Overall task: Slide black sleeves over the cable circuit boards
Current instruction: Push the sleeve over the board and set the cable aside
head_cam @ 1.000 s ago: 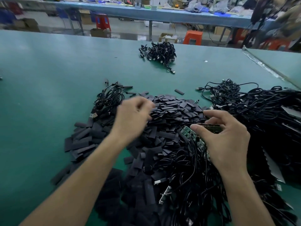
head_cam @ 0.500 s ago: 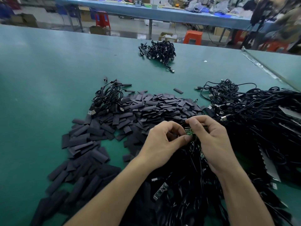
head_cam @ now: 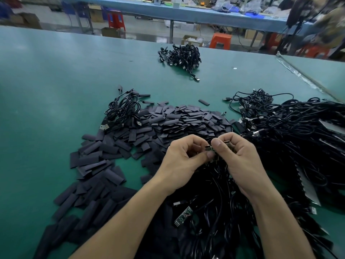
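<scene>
My left hand (head_cam: 182,161) has come off the sleeve pile (head_cam: 186,118) to meet my right hand (head_cam: 242,161), both pinching the green circuit board (head_cam: 210,148) over the cable heap (head_cam: 214,193), so sleeving looks about to begin, any sleeve hidden

No legible text, label, brand, number or sign appears in this view. Surface detail on the held circuit board (head_cam: 207,148) and on the loose circuit board (head_cam: 183,215) lying among the cables (head_cam: 298,131) is too small to resolve. The cardboard box (head_cam: 191,41) in the background is blurred, and whether it carries print cannot be told.
</scene>
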The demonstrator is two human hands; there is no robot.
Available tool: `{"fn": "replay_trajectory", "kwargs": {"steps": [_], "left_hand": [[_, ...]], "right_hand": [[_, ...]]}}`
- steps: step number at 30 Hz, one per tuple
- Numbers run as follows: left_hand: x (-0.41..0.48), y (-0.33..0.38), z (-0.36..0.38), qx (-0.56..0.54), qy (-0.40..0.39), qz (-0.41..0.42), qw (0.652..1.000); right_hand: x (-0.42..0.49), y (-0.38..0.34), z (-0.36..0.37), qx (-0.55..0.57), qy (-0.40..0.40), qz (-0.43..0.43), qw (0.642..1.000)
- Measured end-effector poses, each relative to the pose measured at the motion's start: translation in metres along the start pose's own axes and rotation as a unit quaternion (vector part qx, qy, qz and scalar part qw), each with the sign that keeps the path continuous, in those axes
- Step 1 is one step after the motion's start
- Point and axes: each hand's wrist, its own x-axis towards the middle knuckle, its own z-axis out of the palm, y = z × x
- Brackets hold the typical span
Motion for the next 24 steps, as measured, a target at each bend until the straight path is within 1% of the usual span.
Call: {"fn": "replay_trajectory", "kwargs": {"steps": [8, 16, 21, 24], "left_hand": [[0.0007, 0.0027, -0.0030, -0.051, -0.040, -0.030, 0.997], [0.0025, 0.0065, -0.0041, -0.085, -0.044, -0.050, 0.994], [0.0018, 0.0072, -0.0021, -0.108, -0.042, -0.052, 0.992], [0.0027, 0.0075, -0.0014, -0.104, -0.034, -0.046, 0.993]], "right_hand": [[0.0010, -0.0006, 0.0020, 0.029, -0.016, 0.027, 0.999], [0.0015, -0.0058, -0.0003, 0.107, -0.031, 0.084, 0.990], [0.0021, -0.0069, -0.0003, 0.149, -0.042, 0.106, 0.982], [0.0019, -0.0081, 0.0020, 0.165, -0.035, 0.108, 0.980]]}}
